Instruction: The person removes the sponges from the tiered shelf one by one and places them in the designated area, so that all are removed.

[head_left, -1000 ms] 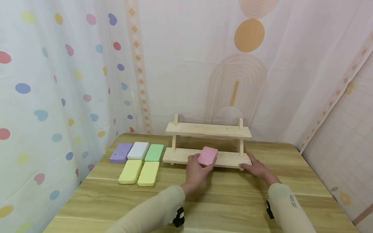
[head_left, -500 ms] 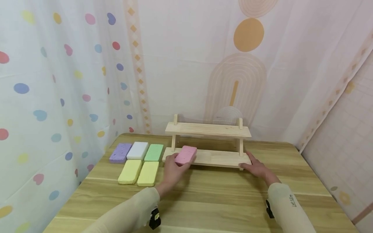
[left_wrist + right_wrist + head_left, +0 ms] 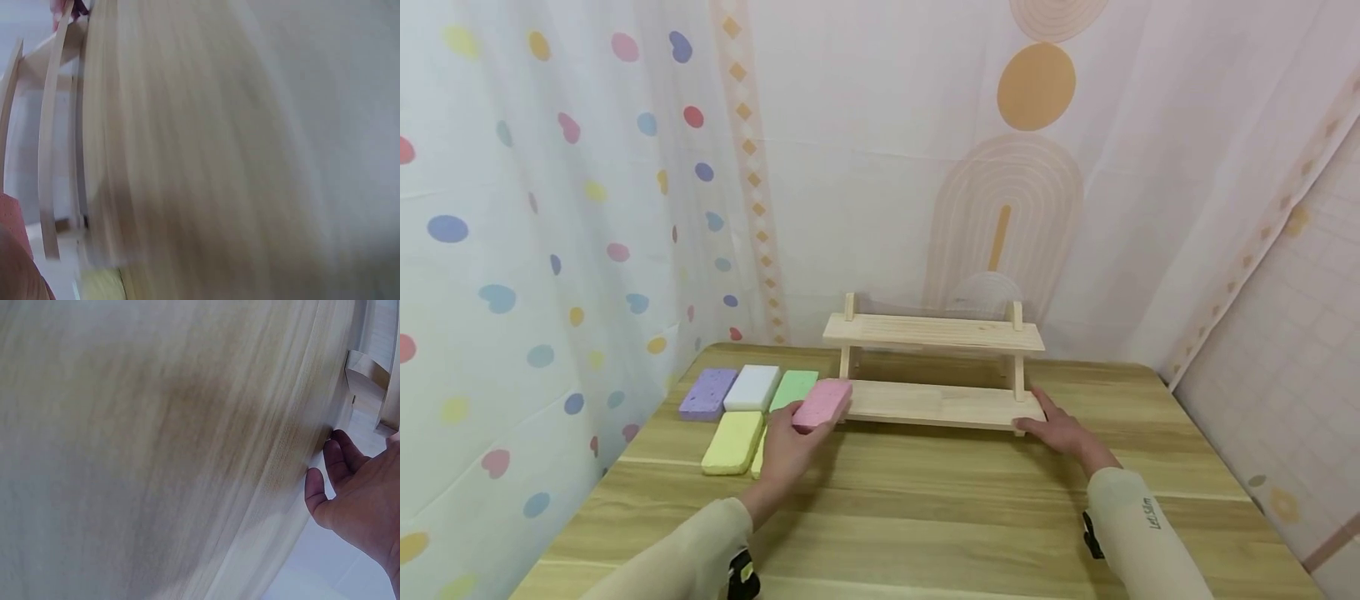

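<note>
A pink sponge (image 3: pixel 824 402) is gripped by my left hand (image 3: pixel 788 450), between the lower plank's left end and the other sponges. It overlaps the green sponge (image 3: pixel 793 389) and hides most of one yellow sponge (image 3: pixel 757 462). At the left edge of the left wrist view, part of the pink sponge (image 3: pixel 14 220) shows beside my hand. A two-tier wooden shelf (image 3: pixel 940 403) stands on the table with bare planks. My right hand (image 3: pixel 1063 432) holds the lower plank's right end, thumb at its front edge. Curled fingers (image 3: pixel 337 465) appear by the tabletop in the right wrist view.
Left of the shelf lie a purple sponge (image 3: pixel 708 394), a white sponge (image 3: pixel 752 388) and another yellow sponge (image 3: pixel 732 442). The wood-grain table (image 3: pixel 940 517) extends toward me. Behind it hangs a patterned curtain (image 3: pixel 865 192).
My left hand has carried the pink sponge leftward, from over the lower plank's middle to beyond its left end. My right hand has stayed at the shelf's right end.
</note>
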`<state>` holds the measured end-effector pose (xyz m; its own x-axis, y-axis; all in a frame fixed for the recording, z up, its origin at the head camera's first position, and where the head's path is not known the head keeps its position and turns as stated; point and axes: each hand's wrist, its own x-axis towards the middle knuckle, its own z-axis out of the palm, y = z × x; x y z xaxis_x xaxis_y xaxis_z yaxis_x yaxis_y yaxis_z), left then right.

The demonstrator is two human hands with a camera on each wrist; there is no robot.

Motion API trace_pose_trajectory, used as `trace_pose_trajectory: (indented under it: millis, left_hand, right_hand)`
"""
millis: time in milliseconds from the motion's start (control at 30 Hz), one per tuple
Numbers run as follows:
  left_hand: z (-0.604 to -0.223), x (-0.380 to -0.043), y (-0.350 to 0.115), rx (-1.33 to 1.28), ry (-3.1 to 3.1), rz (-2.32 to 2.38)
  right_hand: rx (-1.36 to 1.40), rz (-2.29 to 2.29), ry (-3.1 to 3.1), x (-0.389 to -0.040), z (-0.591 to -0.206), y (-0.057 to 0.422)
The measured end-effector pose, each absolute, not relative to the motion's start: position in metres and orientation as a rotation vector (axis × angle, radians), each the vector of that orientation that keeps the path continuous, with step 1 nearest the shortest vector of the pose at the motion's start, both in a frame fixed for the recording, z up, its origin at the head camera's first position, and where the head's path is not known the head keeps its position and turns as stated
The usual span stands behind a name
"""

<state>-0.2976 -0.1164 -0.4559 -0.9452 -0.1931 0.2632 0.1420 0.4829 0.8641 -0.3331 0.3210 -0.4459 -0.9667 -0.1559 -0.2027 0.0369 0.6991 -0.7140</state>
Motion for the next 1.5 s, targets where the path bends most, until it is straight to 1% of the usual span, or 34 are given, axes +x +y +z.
trace_pose_trajectory:
  millis: [467, 700, 933, 1267, 1500]
  left_hand:
    - [-0.446, -0.284, -0.179, 0.184, -2.456, -1.393]
    - [-0.45, -0.274, -0.212, 0.293, -2.47, -1.322]
    - [-0.46, -0.266, -0.243, 0.335, -2.423, -1.246]
    - [-0.469, -0.256, -0.269, 0.385, -2.411, -1.22]
    - [-0.469, -0.253, -0.285, 0.37, -2.442, -1.183]
  right_hand:
    - [-0.114, -1.167, 2.65, -0.327, -0.442, 0.32]
    - [-0.117, -1.157, 2.643, -0.328, -0.442, 0.32]
    - [-0.099, -1.169, 2.64, -0.329, -0.444, 0.319]
    - [-0.097, -1.134, 2.649, -0.327, -0.442, 0.318]
    - [-0.097, -1.127, 2.658, -0.33, -0.443, 0.319]
